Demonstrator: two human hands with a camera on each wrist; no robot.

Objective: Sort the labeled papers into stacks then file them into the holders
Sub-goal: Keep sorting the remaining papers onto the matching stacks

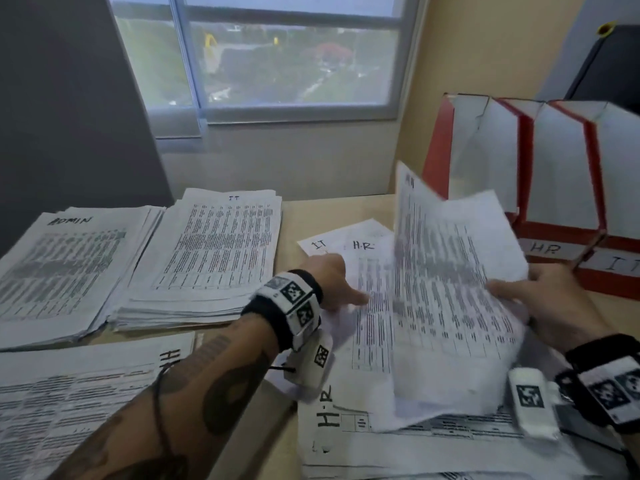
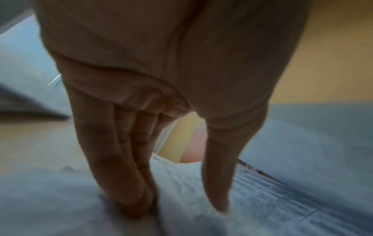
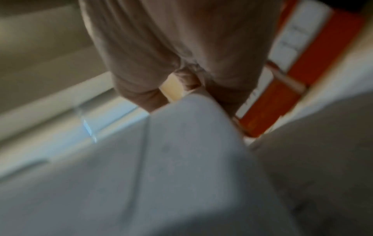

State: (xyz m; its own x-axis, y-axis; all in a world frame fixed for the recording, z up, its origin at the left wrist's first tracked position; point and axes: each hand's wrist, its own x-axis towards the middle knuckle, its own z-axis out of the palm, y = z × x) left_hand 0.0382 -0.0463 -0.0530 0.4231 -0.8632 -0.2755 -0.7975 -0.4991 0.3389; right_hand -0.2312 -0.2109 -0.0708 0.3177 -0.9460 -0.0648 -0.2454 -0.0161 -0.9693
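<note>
Printed sheets with handwritten labels lie in a loose pile (image 1: 349, 424) on the desk in front of me, several marked H.R and one marked IT (image 1: 318, 244). My left hand (image 1: 346, 285) (image 2: 177, 207) rests on this pile with straight fingers (image 2: 133, 191) pressing the paper down. My right hand (image 1: 509, 292) (image 3: 191, 99) pinches the right edge of a lifted sheet (image 1: 450, 289) (image 3: 181, 159), thumb on top, so that it curls up above the pile. Red and white holders (image 1: 554, 168) stand at the right, labelled HR (image 1: 545, 249) and IT (image 1: 620, 263).
Three sorted stacks lie to the left: ADMIN (image 1: 62, 271), IT (image 1: 207, 254) and an HR stack (image 1: 79, 393) at the front left edge. A strip of bare desk (image 1: 332, 209) shows between the IT stack and the holders. A window and wall stand behind.
</note>
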